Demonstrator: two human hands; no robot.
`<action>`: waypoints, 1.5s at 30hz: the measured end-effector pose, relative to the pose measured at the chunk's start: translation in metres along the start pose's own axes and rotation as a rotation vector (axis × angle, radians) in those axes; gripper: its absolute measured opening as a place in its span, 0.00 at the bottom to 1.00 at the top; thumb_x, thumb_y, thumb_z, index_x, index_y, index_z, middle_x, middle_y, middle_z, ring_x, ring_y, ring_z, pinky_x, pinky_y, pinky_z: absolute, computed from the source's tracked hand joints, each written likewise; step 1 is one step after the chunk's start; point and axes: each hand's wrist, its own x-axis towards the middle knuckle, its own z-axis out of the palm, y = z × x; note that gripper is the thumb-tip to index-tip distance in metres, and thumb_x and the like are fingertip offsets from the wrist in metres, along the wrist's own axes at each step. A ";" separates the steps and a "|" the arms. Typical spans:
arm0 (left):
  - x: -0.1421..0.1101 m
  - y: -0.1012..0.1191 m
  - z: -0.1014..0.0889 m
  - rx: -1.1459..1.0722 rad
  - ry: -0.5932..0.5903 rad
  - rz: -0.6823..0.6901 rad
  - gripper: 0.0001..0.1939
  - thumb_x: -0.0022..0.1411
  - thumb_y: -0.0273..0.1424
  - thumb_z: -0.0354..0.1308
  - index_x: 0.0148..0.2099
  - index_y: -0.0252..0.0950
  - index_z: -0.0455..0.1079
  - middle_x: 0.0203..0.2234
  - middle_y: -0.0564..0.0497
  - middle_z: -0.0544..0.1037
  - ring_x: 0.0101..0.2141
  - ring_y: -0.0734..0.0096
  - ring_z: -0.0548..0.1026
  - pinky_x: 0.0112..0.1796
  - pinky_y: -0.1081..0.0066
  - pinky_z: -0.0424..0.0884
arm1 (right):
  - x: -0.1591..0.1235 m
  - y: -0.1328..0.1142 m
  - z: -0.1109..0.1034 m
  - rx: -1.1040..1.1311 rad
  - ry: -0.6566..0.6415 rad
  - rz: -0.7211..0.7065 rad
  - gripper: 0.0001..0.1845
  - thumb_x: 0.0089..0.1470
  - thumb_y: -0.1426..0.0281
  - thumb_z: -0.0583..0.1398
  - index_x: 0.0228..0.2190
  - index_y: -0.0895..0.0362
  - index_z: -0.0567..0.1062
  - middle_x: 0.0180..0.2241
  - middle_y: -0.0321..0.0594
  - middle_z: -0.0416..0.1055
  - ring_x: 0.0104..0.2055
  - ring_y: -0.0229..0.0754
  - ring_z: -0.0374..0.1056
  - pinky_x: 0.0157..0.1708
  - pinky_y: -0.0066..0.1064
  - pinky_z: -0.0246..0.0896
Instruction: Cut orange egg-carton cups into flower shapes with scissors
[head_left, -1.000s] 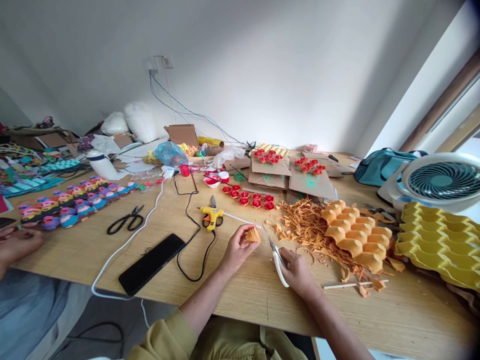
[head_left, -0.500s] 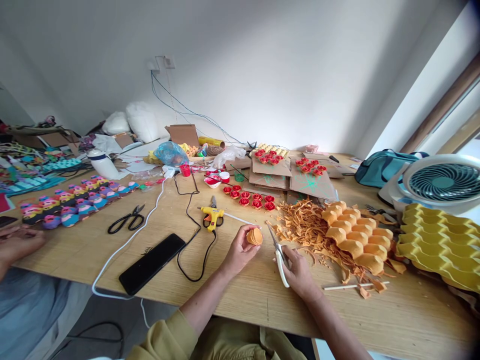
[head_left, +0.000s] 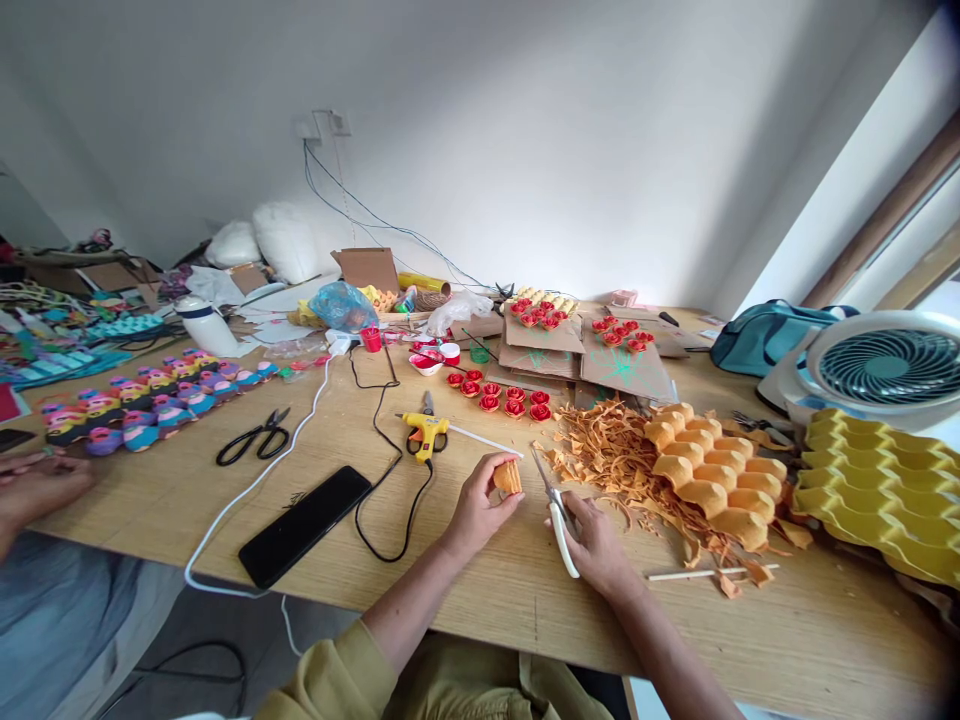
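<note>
Between the thumb and fingers of my left hand (head_left: 480, 508) is an orange egg-carton cup (head_left: 508, 477), turned on its side above the table. My right hand (head_left: 592, 540) is wrapped round the white handles of a pair of scissors (head_left: 559, 525), whose blades point up and away from me, just right of the cup and apart from it. Beyond the scissors spreads a heap of orange carton scraps (head_left: 600, 445). An orange egg carton (head_left: 716, 470) lies against the heap. Several red carton roses (head_left: 514, 408) sit on the table past my left hand.
A yellow glue gun (head_left: 424, 432), a black phone (head_left: 304, 525) and black-handled scissors (head_left: 255, 440) lie to the left, among cables. Yellow egg trays (head_left: 877, 490) and a fan (head_left: 885, 365) stand right. Another person's hands (head_left: 45, 490) rest at the left edge by painted cartons (head_left: 157, 400).
My left hand has turned the orange cup, so its side now shows more and its opening less. The scissors in my right hand have hardly moved.
</note>
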 end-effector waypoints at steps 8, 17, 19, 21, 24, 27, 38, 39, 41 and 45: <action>0.006 0.009 -0.002 -0.358 -0.040 -0.215 0.24 0.53 0.29 0.65 0.51 0.37 0.62 0.52 0.43 0.72 0.52 0.62 0.71 0.53 0.63 0.66 | 0.001 0.005 0.003 0.170 0.076 0.088 0.10 0.55 0.62 0.57 0.26 0.54 0.67 0.25 0.34 0.67 0.27 0.39 0.61 0.31 0.31 0.55; 0.001 0.003 0.004 -0.210 -0.200 -0.201 0.24 0.53 0.31 0.66 0.52 0.36 0.65 0.48 0.45 0.73 0.48 0.64 0.73 0.50 0.66 0.69 | 0.010 0.010 0.003 0.828 0.135 0.269 0.23 0.48 0.62 0.65 0.44 0.55 0.67 0.31 0.35 0.70 0.28 0.38 0.63 0.27 0.29 0.57; -0.001 0.004 0.007 -0.121 -0.242 -0.178 0.23 0.54 0.29 0.65 0.53 0.37 0.65 0.48 0.45 0.73 0.48 0.64 0.73 0.49 0.66 0.70 | 0.011 0.009 0.003 0.843 0.180 0.276 0.24 0.47 0.62 0.66 0.44 0.55 0.67 0.31 0.36 0.70 0.29 0.38 0.63 0.27 0.29 0.57; -0.002 0.006 0.008 -0.033 -0.272 -0.152 0.23 0.55 0.28 0.64 0.53 0.37 0.66 0.49 0.45 0.74 0.48 0.64 0.74 0.48 0.67 0.71 | 0.012 0.007 0.003 0.816 0.197 0.290 0.24 0.46 0.62 0.66 0.43 0.55 0.67 0.31 0.36 0.70 0.29 0.39 0.63 0.27 0.29 0.58; -0.003 0.010 0.008 0.090 -0.313 -0.102 0.24 0.54 0.26 0.64 0.53 0.38 0.67 0.47 0.46 0.76 0.45 0.65 0.75 0.46 0.67 0.72 | 0.012 0.004 0.005 0.719 0.205 0.309 0.22 0.45 0.60 0.66 0.40 0.56 0.68 0.27 0.34 0.68 0.28 0.39 0.62 0.28 0.30 0.59; -0.003 0.012 0.008 0.184 -0.333 -0.031 0.24 0.53 0.25 0.65 0.53 0.39 0.67 0.47 0.47 0.76 0.44 0.65 0.75 0.47 0.66 0.72 | 0.012 0.004 0.007 0.633 0.206 0.319 0.20 0.46 0.60 0.65 0.39 0.56 0.69 0.26 0.33 0.66 0.27 0.38 0.61 0.27 0.30 0.58; -0.002 0.011 0.008 0.314 -0.197 0.107 0.24 0.55 0.22 0.61 0.54 0.40 0.65 0.48 0.47 0.73 0.48 0.65 0.72 0.45 0.67 0.73 | 0.010 0.010 0.005 0.575 0.260 0.297 0.17 0.48 0.59 0.63 0.37 0.54 0.67 0.27 0.34 0.66 0.29 0.40 0.62 0.28 0.30 0.59; -0.001 0.009 0.007 0.306 -0.162 0.100 0.23 0.56 0.22 0.60 0.54 0.40 0.64 0.48 0.46 0.73 0.48 0.65 0.72 0.44 0.67 0.73 | 0.010 0.010 0.005 0.573 0.263 0.301 0.19 0.48 0.58 0.63 0.38 0.55 0.67 0.27 0.34 0.66 0.28 0.40 0.62 0.28 0.30 0.59; 0.001 0.004 0.003 0.315 -0.086 0.070 0.22 0.57 0.23 0.58 0.54 0.40 0.64 0.48 0.45 0.72 0.46 0.66 0.73 0.42 0.68 0.74 | 0.010 0.011 0.005 0.558 0.278 0.316 0.20 0.48 0.56 0.63 0.39 0.55 0.67 0.27 0.34 0.66 0.28 0.40 0.61 0.28 0.30 0.59; 0.008 -0.012 -0.009 0.480 0.088 -0.036 0.22 0.56 0.23 0.58 0.53 0.39 0.64 0.47 0.46 0.75 0.46 0.61 0.73 0.46 0.61 0.71 | 0.012 0.010 0.003 0.471 0.365 0.359 0.18 0.48 0.56 0.62 0.36 0.55 0.68 0.26 0.34 0.65 0.27 0.39 0.60 0.27 0.31 0.59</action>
